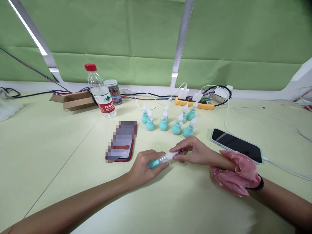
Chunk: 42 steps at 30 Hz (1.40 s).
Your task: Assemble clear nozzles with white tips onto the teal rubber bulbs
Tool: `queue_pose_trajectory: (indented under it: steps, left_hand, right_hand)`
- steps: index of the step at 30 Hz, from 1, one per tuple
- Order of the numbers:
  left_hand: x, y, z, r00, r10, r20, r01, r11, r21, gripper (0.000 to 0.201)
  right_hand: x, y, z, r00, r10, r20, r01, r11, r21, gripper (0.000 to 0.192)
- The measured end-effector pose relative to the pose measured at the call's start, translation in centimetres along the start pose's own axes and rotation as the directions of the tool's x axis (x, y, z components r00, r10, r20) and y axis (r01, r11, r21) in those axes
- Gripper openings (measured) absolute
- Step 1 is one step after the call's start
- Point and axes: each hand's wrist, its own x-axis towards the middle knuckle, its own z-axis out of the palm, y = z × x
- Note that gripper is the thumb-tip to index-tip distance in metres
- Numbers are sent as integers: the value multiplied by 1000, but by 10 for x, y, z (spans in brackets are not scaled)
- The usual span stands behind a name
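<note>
Low over the pale tabletop point(60, 143), the left hand point(143, 167) wraps its grip around a teal rubber bulb point(154, 163), half hidden by the fingers, while the right hand point(192, 152) pinches its clear plastic nozzle point(168, 157), whose white tip disappears beneath the fingertips.

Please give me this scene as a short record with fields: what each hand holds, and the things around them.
left hand: grips the teal bulb
right hand: pinches the clear tip of the same bulb
right wrist: pink glove pulled back onto it
behind the hands: group of teal bulbs, standing upright
phones: red phone to the left, black phone to the right, cable attached
far side: water bottle, can, power strip
</note>
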Motion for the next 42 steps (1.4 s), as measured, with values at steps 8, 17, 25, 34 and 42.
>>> queue_pose_trajectory:
  steps: [8,17,25,34,42]
  left_hand:
    - [0,3,1,992,117,-52,-109,984,139,21]
    - [-4,-1,2,946,289,-144,-260,946,194,19]
    - [-4,1,1,896,419,-144,-376,891,254,20]
    - [-2,2,0,922,345,-177,-318,934,162,24]
    - [-4,5,-2,951,244,-192,-223,967,123,23]
  right_hand:
    - [1,1,4,991,134,16,-134,979,155,28]
    - [3,10,13,990,129,65,-144,876,461,31]
    - [6,14,18,979,114,170,-195,771,607,20]
    - [2,7,21,978,155,140,-209,697,686,19]
    - [0,-7,35,974,141,-176,-48,892,449,33]
